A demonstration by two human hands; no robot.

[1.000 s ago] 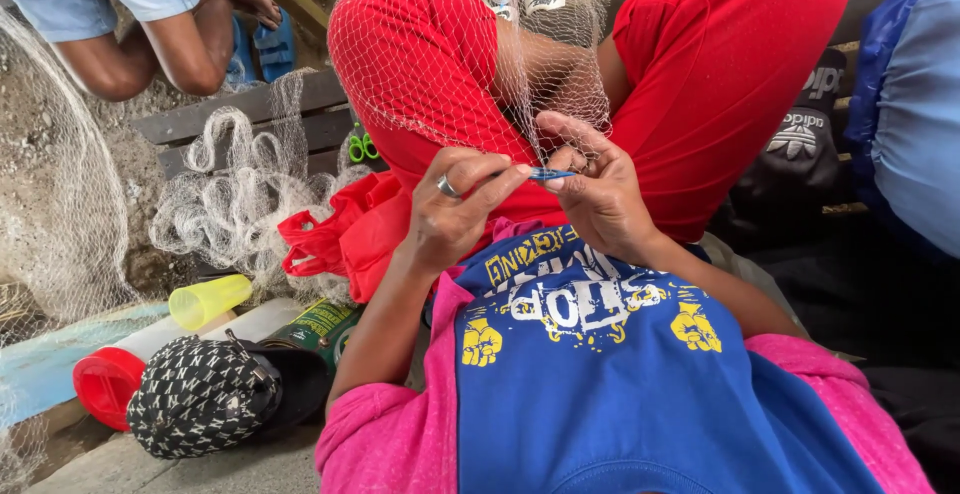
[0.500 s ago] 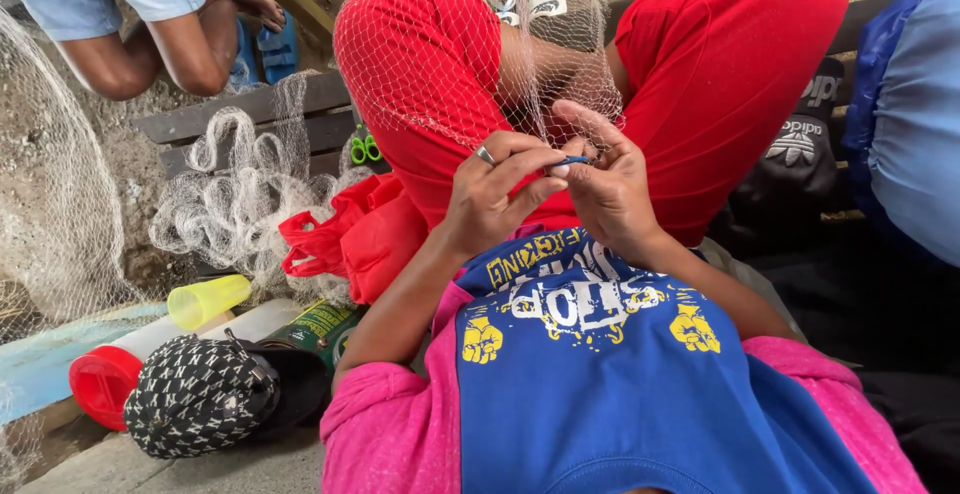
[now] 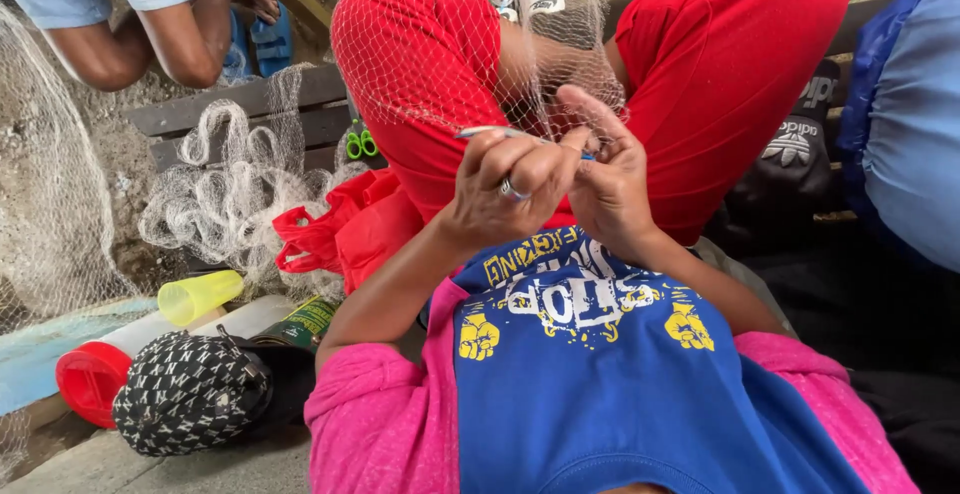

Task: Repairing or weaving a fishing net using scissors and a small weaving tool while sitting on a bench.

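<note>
Netting (image 3: 470, 44) hangs from twelve o'clock, draped over the person's raised knee in red cloth (image 3: 420, 64), and gathers to a point just above the two hands. It is fine, pale, diamond-meshed twine, limp and easily snagged; more of it lies heaped on the bench (image 3: 250, 109) at nine o'clock. A slim blue needle (image 3: 490, 132) crosses the gathered meshes, its pale tip pointing to nine o'clock.

The left hand (image 3: 505, 189), a ring on one finger, has its grip closed on the needle, thumb and forefingers pinching the shaft near its rear end. The right hand (image 3: 610, 179), at three o'clock of the left and touching it, pinches the mesh between thumb and forefinger while the other fingers spread upward behind the net.

Judged from this, a knot or a pass through one mesh is in hand. To do it well, the right hand should hold the one mesh taut and apart from its neighbours, and the needle should travel straight so that it catches no stray strand; the twine should be drawn snug, not jerked.

Farther out, green scissors (image 3: 361, 142) lie on the bench, a red bag (image 3: 340, 234) sits at eight o'clock, and a yellow cup (image 3: 200, 297), a patterned cap (image 3: 185, 404) and a red lid (image 3: 85, 382) lie at seven o'clock. Another person's arm (image 3: 180, 39) shows at eleven o'clock.
</note>
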